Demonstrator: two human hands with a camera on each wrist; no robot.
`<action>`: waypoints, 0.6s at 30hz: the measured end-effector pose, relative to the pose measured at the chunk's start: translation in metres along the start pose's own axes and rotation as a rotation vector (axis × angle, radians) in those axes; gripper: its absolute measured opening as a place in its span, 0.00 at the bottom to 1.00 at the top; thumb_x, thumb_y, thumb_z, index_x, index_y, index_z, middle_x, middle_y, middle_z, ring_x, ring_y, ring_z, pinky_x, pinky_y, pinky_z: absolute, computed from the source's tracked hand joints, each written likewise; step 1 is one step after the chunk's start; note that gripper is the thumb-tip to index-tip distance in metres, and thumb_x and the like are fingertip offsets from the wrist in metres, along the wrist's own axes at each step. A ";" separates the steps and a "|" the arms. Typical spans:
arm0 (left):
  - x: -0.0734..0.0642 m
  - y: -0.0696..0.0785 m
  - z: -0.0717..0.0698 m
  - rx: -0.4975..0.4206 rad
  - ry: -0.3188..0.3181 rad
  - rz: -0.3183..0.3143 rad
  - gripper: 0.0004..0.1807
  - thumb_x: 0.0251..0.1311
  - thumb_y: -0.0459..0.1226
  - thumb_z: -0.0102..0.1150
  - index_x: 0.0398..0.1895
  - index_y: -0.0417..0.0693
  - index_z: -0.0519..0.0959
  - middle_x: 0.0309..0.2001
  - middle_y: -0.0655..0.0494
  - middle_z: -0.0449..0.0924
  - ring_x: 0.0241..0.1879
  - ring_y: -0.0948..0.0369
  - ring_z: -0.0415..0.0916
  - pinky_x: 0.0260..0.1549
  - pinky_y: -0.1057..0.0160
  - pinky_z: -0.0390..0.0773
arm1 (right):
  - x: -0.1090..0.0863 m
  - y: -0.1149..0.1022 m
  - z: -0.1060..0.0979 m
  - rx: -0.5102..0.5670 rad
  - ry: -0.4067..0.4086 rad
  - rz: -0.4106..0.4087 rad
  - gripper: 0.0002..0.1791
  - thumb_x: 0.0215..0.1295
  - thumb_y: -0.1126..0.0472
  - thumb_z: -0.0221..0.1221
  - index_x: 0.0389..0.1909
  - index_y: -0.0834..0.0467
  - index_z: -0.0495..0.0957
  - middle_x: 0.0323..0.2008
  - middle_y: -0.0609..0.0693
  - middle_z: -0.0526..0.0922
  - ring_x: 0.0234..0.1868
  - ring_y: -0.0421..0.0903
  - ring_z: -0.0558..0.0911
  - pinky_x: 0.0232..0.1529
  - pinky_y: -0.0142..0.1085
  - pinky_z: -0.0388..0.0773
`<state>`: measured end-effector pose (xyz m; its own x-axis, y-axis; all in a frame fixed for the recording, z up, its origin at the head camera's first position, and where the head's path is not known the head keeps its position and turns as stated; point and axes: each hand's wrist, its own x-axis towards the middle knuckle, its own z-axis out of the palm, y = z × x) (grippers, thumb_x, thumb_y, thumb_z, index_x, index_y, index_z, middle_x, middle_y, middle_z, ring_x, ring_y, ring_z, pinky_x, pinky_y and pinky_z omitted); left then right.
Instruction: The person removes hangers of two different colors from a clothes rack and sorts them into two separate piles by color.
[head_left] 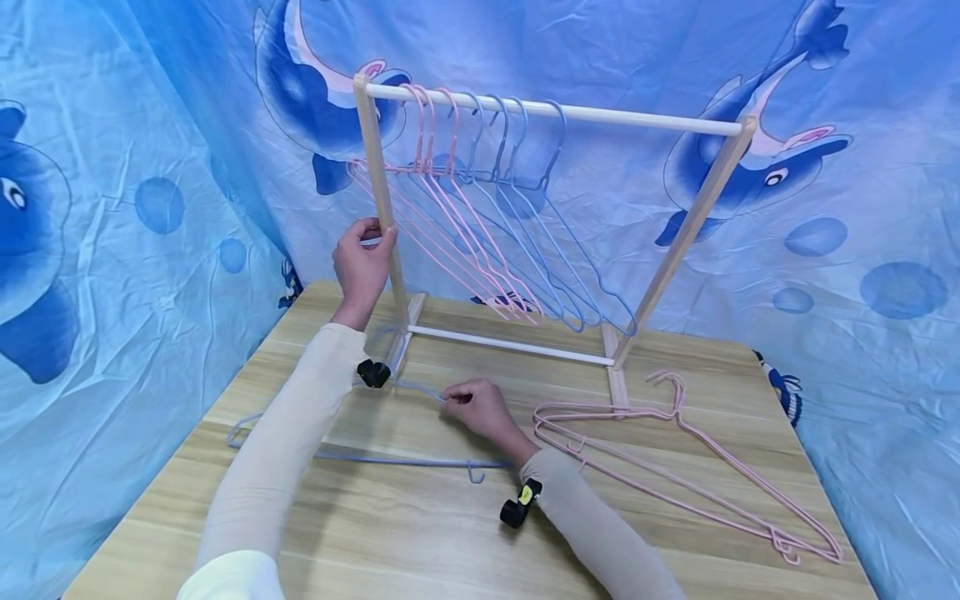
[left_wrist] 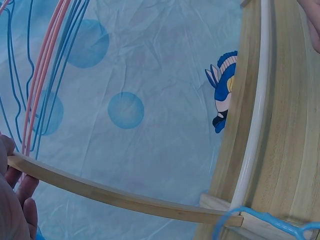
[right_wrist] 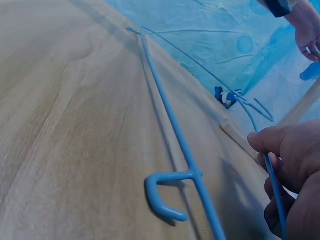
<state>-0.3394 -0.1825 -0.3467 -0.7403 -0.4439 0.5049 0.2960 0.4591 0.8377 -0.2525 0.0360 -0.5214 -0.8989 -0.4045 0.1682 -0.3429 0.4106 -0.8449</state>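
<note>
Rack [head_left: 637,117] over there at twelve o'clock on table [head_left: 420,533]; left hand [head_left: 363,262] gripping its left post [head_left: 382,183]; right hand [head_left: 480,408] pinching blue hanger [head_left: 405,460], stretched off toward nine o'clock; pink hangers [head_left: 678,404] lying around four o'clock from right hand

The place looked like a small curtained-off recording corner; whether it stood in a home or a studio could not be told. Wrinkled blue cloth [head_left: 585,50] printed with dolphins hung beyond the left hand [head_left: 363,260] and to either side, close around the wood-grain table [head_left: 420,533] beneath the right hand [head_left: 480,408], and each wrist wore a black camera [head_left: 373,373].
</note>
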 end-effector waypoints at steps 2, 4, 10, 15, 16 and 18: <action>0.000 0.000 0.000 0.000 -0.001 -0.002 0.16 0.68 0.46 0.66 0.51 0.46 0.85 0.44 0.48 0.87 0.41 0.54 0.87 0.45 0.57 0.86 | 0.000 0.002 0.003 -0.007 0.006 0.004 0.05 0.60 0.62 0.73 0.37 0.56 0.91 0.30 0.47 0.89 0.28 0.31 0.80 0.33 0.26 0.80; 0.000 0.000 0.001 -0.001 -0.005 -0.002 0.16 0.68 0.45 0.66 0.51 0.45 0.85 0.45 0.48 0.87 0.41 0.54 0.87 0.45 0.57 0.86 | 0.000 0.004 0.005 -0.013 0.013 0.016 0.05 0.59 0.61 0.73 0.36 0.56 0.91 0.29 0.46 0.89 0.27 0.31 0.80 0.33 0.26 0.79; 0.000 0.001 0.002 0.001 -0.003 -0.004 0.15 0.68 0.45 0.66 0.51 0.46 0.86 0.45 0.48 0.87 0.42 0.54 0.87 0.44 0.57 0.86 | 0.000 0.004 0.008 -0.044 0.036 0.046 0.05 0.59 0.59 0.74 0.35 0.55 0.91 0.27 0.43 0.89 0.27 0.32 0.81 0.32 0.27 0.80; 0.001 0.000 0.003 0.007 0.003 -0.003 0.16 0.68 0.46 0.65 0.51 0.47 0.86 0.45 0.48 0.87 0.41 0.55 0.88 0.44 0.59 0.86 | -0.001 0.006 0.010 -0.063 0.066 0.040 0.05 0.57 0.60 0.75 0.33 0.55 0.91 0.25 0.42 0.88 0.26 0.31 0.80 0.32 0.26 0.79; 0.001 -0.001 0.003 0.005 0.003 -0.002 0.16 0.68 0.46 0.65 0.51 0.47 0.86 0.45 0.48 0.87 0.41 0.55 0.88 0.43 0.59 0.86 | -0.002 0.006 0.010 -0.066 0.068 0.039 0.05 0.57 0.60 0.75 0.33 0.56 0.91 0.25 0.42 0.87 0.25 0.31 0.80 0.32 0.26 0.79; 0.001 -0.001 0.003 -0.001 0.003 -0.002 0.16 0.68 0.46 0.65 0.51 0.46 0.86 0.44 0.48 0.87 0.41 0.55 0.88 0.43 0.59 0.86 | -0.001 0.006 0.010 -0.077 0.070 0.038 0.05 0.56 0.61 0.75 0.33 0.56 0.91 0.25 0.42 0.87 0.25 0.31 0.79 0.32 0.26 0.78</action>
<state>-0.3425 -0.1815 -0.3478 -0.7391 -0.4472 0.5037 0.2947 0.4577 0.8388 -0.2507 0.0310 -0.5321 -0.9275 -0.3307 0.1742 -0.3259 0.4875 -0.8100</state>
